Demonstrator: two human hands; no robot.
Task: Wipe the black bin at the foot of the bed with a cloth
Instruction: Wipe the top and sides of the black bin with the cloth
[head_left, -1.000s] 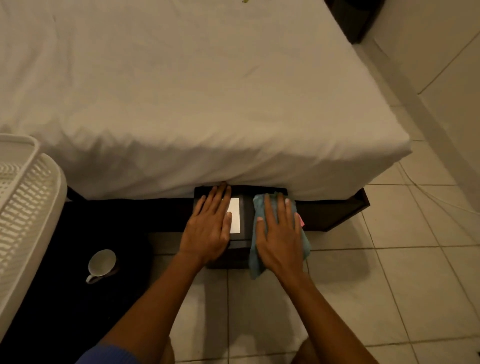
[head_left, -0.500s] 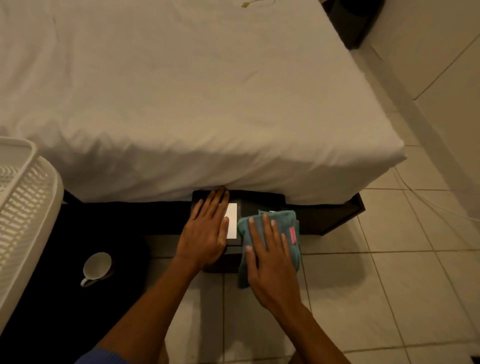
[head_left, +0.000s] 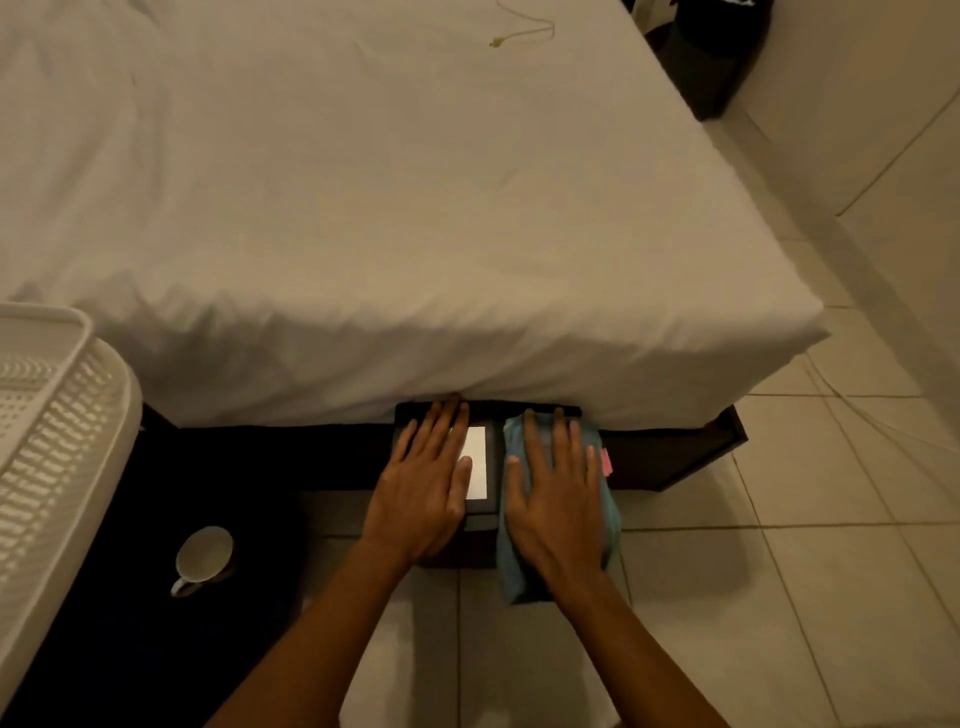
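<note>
Tiled floor (head_left: 779, 597) carries the rigid black bin (head_left: 493, 452), steadied by the flat left hand (head_left: 423, 493) while the soft cloth (head_left: 608, 514) is pressed under the right hand's (head_left: 556, 499) spread fingers (head_left: 558, 441).

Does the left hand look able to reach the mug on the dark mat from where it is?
Probably yes. The left hand lies flat on the black bin, holding nothing, and only bare dark mat separates it from the mug.

A person's left hand (head_left: 423, 493) lies flat on a black bin (head_left: 493, 457) at the foot of a white-sheeted bed (head_left: 363, 208), while the right hand (head_left: 553, 499) presses a blue cloth (head_left: 608, 512) onto its top. A mug (head_left: 202, 558) sits nearby.
</note>
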